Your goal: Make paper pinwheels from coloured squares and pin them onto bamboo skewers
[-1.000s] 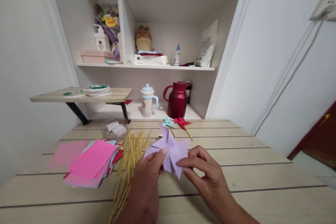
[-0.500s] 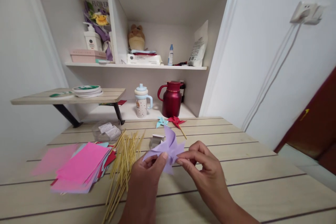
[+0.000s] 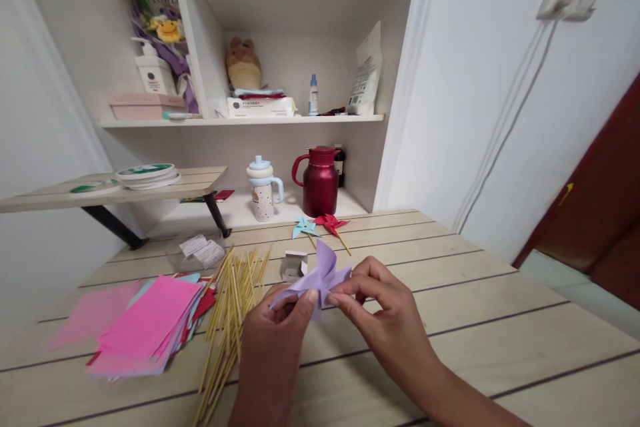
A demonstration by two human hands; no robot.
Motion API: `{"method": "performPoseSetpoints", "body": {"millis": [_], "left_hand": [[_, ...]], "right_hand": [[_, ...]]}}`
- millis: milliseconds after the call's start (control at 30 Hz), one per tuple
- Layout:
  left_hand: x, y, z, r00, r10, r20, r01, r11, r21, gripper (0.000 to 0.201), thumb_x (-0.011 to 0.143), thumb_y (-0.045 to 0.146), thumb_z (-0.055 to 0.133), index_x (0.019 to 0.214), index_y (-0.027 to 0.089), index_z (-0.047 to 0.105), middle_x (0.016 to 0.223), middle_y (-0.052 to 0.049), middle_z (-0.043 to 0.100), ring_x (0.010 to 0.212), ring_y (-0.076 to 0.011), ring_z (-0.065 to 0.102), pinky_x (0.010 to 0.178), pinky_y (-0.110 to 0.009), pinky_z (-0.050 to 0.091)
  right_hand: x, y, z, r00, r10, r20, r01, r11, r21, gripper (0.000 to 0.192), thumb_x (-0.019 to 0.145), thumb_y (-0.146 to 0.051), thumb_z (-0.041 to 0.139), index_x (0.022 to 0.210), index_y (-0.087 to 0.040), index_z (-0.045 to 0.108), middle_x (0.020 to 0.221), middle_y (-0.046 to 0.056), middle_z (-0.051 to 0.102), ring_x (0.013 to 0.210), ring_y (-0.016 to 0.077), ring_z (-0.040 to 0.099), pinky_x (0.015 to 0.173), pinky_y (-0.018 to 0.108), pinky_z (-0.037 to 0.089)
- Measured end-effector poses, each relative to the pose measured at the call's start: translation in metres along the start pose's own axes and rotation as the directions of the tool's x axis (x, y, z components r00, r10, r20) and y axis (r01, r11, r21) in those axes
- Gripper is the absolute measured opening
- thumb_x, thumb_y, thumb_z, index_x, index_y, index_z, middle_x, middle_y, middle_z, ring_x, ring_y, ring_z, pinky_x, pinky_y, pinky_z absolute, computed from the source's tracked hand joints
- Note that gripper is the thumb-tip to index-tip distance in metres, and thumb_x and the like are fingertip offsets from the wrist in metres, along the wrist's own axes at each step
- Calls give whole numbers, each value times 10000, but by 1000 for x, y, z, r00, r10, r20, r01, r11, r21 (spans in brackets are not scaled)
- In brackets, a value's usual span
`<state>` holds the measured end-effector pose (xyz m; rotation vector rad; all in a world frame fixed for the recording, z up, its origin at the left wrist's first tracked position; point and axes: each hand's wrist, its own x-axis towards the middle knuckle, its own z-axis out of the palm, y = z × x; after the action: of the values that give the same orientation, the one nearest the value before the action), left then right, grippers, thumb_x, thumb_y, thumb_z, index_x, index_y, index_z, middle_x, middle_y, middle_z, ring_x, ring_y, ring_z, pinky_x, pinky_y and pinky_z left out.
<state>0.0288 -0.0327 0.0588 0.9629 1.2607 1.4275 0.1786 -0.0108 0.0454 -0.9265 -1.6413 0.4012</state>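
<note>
A lilac paper pinwheel (image 3: 326, 267) with folded blades is held up above the table between my hands. My left hand (image 3: 283, 330) pinches it from the lower left, the thumb lying on its front near the middle. My right hand (image 3: 387, 310) is closed, thumb and forefinger pressed together at the pinwheel's lower right side near its centre. Whether a small pin sits between those fingertips I cannot make out. Just behind the pinwheel stands a small opened grey-white box (image 3: 294, 265). Farther back lie a light blue pinwheel (image 3: 303, 227) and a red pinwheel (image 3: 329, 223), both on sticks.
Left of my hands, thin wooden sticks (image 3: 233, 307) lie in a loose heap beside a stack of coloured paper (image 3: 150, 320). Behind the paper is a clear plastic container (image 3: 195, 252). A red jug (image 3: 321, 180) and a spotted cup (image 3: 263, 197) stand under the shelf (image 3: 250, 121).
My right fingertips have shifted slightly left, closer to the pinwheel's centre. The head view has tilted and turned a little; my left hand keeps its hold.
</note>
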Motion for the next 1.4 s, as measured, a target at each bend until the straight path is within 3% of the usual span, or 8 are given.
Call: {"method": "performPoseSetpoints", "body": {"millis": [467, 1067, 1167, 1233, 1300, 1400], "left_hand": [[4, -10, -3, 999, 41, 20, -42, 998, 56, 231, 687, 374, 764, 822, 187, 774, 820, -30, 766, 788, -185, 659, 738, -256, 491], [4, -6, -1, 994, 113, -6, -110, 976, 186, 172, 683, 355, 727, 744, 198, 763, 771, -20, 747, 776, -198, 669, 713, -256, 484], [6, -5, -2, 999, 20, -31, -14, 987, 159, 184, 668, 364, 737, 729, 192, 765, 727, -13, 736, 742, -201, 666, 676, -253, 480], [8, -6, -5, 997, -72, -16, 74, 990, 118, 222, 681, 394, 734, 757, 189, 772, 721, -16, 735, 726, -203, 663, 673, -261, 483], [11, -8, -7, 991, -130, 28, 128, 989, 69, 257, 699, 423, 723, 791, 188, 778, 741, -26, 740, 726, -201, 658, 686, -267, 485], [14, -13, -8, 986, -136, 97, 137, 991, -6, 269, 723, 431, 706, 827, 194, 778, 792, -37, 747, 762, -198, 656, 737, -274, 487]], "right_hand": [[0, 0, 0, 999, -16, 34, 17, 1000, -20, 98, 818, -190, 732, 722, -205, 722, 722, 1, 534, 671, 148, 532, 577, 262, 438], [-1, -3, 1, 999, 11, 31, -11, 1000, -14, 99, 825, -255, 738, 734, -214, 737, 702, -1, 534, 652, 150, 532, 565, 275, 417], [2, -1, -3, 1000, 20, -3, -20, 1000, 7, 37, 834, -275, 730, 842, -240, 741, 784, 10, 574, 731, 165, 562, 637, 289, 452], [5, 2, -7, 998, 41, -47, -40, 999, 35, 94, 876, -307, 680, 950, -269, 725, 899, 23, 603, 842, 181, 580, 743, 311, 470], [8, 7, -11, 991, 115, -66, -107, 988, 112, 166, 919, -360, 617, 1057, -303, 691, 1025, 29, 617, 967, 197, 584, 846, 337, 464], [11, 13, -13, 955, 295, -2, -281, 910, 305, 265, 934, -459, 571, 1159, -337, 636, 1209, 27, 624, 1160, 226, 556, 979, 381, 429]]}}
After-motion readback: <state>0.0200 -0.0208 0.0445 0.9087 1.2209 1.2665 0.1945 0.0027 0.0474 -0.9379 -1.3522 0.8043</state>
